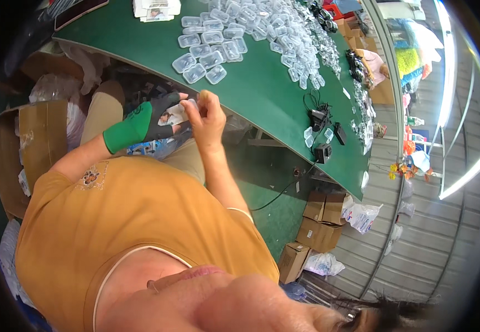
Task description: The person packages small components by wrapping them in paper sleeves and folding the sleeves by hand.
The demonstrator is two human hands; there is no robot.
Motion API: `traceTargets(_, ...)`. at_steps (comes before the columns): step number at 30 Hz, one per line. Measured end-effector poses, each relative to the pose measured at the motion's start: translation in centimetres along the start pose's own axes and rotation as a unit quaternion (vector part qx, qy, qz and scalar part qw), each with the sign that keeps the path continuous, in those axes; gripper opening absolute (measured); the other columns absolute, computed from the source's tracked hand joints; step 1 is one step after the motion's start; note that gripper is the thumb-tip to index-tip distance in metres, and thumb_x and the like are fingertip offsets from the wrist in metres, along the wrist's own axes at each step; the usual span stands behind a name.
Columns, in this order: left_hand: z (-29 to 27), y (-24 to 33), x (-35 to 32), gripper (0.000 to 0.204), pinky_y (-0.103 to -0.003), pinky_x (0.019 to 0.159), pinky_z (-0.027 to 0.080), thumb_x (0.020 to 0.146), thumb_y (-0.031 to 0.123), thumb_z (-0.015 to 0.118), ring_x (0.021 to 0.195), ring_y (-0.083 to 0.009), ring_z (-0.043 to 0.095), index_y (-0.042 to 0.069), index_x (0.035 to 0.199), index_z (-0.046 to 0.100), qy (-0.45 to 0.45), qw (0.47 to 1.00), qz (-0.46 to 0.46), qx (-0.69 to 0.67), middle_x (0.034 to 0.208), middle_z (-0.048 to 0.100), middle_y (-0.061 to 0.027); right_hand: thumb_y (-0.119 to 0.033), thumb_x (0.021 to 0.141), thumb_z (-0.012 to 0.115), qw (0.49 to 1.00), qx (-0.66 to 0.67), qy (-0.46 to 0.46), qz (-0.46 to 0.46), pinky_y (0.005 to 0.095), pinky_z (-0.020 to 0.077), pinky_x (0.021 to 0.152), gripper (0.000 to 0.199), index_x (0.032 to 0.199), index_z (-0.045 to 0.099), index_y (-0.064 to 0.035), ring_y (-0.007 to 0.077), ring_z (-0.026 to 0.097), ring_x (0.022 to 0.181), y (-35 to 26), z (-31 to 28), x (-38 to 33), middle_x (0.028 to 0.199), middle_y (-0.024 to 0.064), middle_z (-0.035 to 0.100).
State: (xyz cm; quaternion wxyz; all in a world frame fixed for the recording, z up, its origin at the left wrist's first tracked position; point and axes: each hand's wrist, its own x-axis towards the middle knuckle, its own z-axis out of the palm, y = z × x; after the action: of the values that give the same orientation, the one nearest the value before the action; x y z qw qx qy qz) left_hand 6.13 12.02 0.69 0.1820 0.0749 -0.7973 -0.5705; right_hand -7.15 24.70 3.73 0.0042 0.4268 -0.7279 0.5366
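Note:
A green and black fingerless glove covers my left hand [152,120], which is closed on a small printed card [172,115] with a picture on it. My bare right hand [208,120] is right beside it, thumb and fingers pinched together close to the card's edge. A bit of clear plastic [193,103] shows by those fingertips; whether they grip it or only touch it is hard to make out. Both hands are just off the near edge of the green table [262,105], above my lap. Clear plastic cases [200,51] lie on the table beyond them.
A large heap of clear cases [251,19] spreads over the far table. A stack of printed cards [157,9] lies at the back left. Black adapters with cables [323,152] sit near the right corner. Cardboard boxes stand left [46,138] and right [320,232] on the floor.

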Motion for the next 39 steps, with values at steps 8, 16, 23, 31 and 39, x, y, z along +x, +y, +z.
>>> traceTargets(8,0.5,-1.2,-0.2,0.062,-0.035,0.094,0.052,0.083,0.014,0.078,0.111,-0.0197,0.064,0.006,0.139,0.052,0.022,0.995,-0.045,-0.088,0.127,0.063,-0.0122,-0.009,0.094,0.069,0.997,-0.035,0.033,-0.053,0.0367,0.0458,0.075,0.012,0.103,0.067,-0.0023,0.0247,0.058,0.087,2.0,1.7,-3.8,0.095,0.0111,0.058)
traceTargets(16,0.6,-2.1,-1.1,0.056,-0.031,0.086,0.051,0.084,0.02,0.081,0.097,-0.0115,0.057,0.01,0.132,0.053,0.071,0.993,-0.039,-0.09,0.113,0.063,-0.0039,-0.007,0.096,0.063,1.0,0.01,0.006,-0.01,0.0377,0.0465,0.09,0.017,0.11,0.07,-0.0003,0.0296,0.059,0.103,0.4,1.9,-5.3,0.112,0.0131,0.062)
traceTargets(23,-1.1,-1.7,-1.4,0.053,-0.034,0.086,0.052,0.079,0.014,0.079,0.096,-0.0147,0.061,0.009,0.126,0.054,0.013,0.999,-0.009,-0.034,0.107,0.064,-0.008,-0.023,0.108,0.051,0.874,0.429,-0.034,0.225,0.032,0.0512,0.083,0.03,0.125,0.061,-0.0004,0.0169,0.064,0.09,1.7,0.6,-4.2,0.112,0.0079,0.066)
traceTargets(31,-1.8,1.1,-1.9,0.08,-0.031,0.082,0.055,0.079,0.01,0.077,0.09,-0.0165,0.068,0.013,0.151,0.043,0.013,0.999,0.005,0.05,0.104,0.069,-0.0077,-0.014,0.102,0.063,0.788,0.492,-0.148,0.34,0.0237,0.0503,0.069,0.016,0.116,0.061,-0.0076,0.0089,0.061,0.076,1.8,1.9,-4.1,0.099,0.0018,0.067)
traceTargets(39,-1.4,0.0,-3.0,0.087,-0.03,0.081,0.052,0.09,0.007,0.069,0.087,-0.0119,0.062,0.012,0.164,0.022,-0.033,0.997,-0.036,-0.063,0.099,0.067,-0.0049,-0.008,0.103,0.06,0.954,0.225,-0.098,0.169,0.0236,0.051,0.067,0.01,0.103,0.063,0.0012,0.0087,0.057,0.081,0.2,3.7,-6.0,0.098,0.0008,0.051)
